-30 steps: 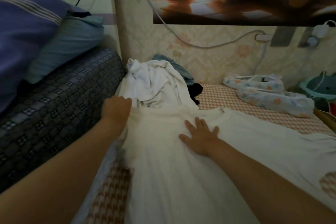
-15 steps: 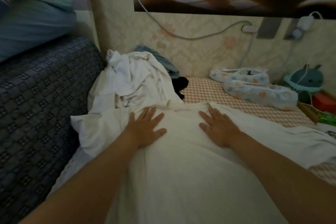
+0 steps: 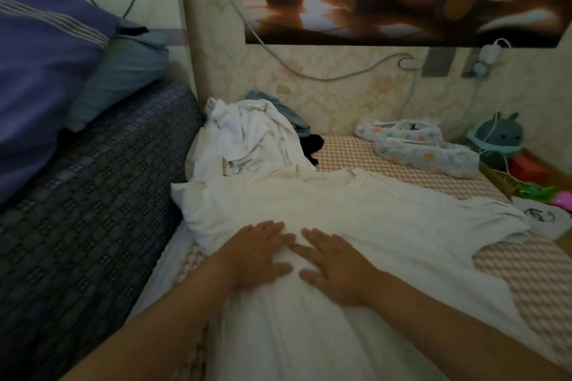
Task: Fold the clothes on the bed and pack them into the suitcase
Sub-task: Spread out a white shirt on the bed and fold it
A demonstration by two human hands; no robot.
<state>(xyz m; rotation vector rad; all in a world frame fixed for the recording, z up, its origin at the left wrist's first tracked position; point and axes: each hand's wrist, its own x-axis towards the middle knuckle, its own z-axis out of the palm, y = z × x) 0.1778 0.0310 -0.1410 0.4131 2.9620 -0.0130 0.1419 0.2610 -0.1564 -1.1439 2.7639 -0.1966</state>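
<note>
A white T-shirt (image 3: 356, 216) lies spread flat on the checked bed sheet (image 3: 526, 275), collar toward the wall. My left hand (image 3: 257, 254) and my right hand (image 3: 337, 266) press flat on its middle, side by side, fingers straight and nearly touching. Behind the shirt a crumpled pile of white clothes (image 3: 247, 139) sits against the wall, with a blue garment (image 3: 284, 111) and a black garment (image 3: 312, 145) at its back. No suitcase is in view.
A dark patterned folded quilt (image 3: 86, 210) with blue pillows (image 3: 46, 71) on top rises along the left. A patterned cloth bundle (image 3: 418, 145), a teal plush toy (image 3: 495, 139) and small boxes (image 3: 526, 170) lie at the right by the wall. Cables hang on the wall.
Both hands slid back toward me down the shirt and came closer together. Earlier my left hand was at the shirt's left shoulder; the left sleeve now lies spread out.
</note>
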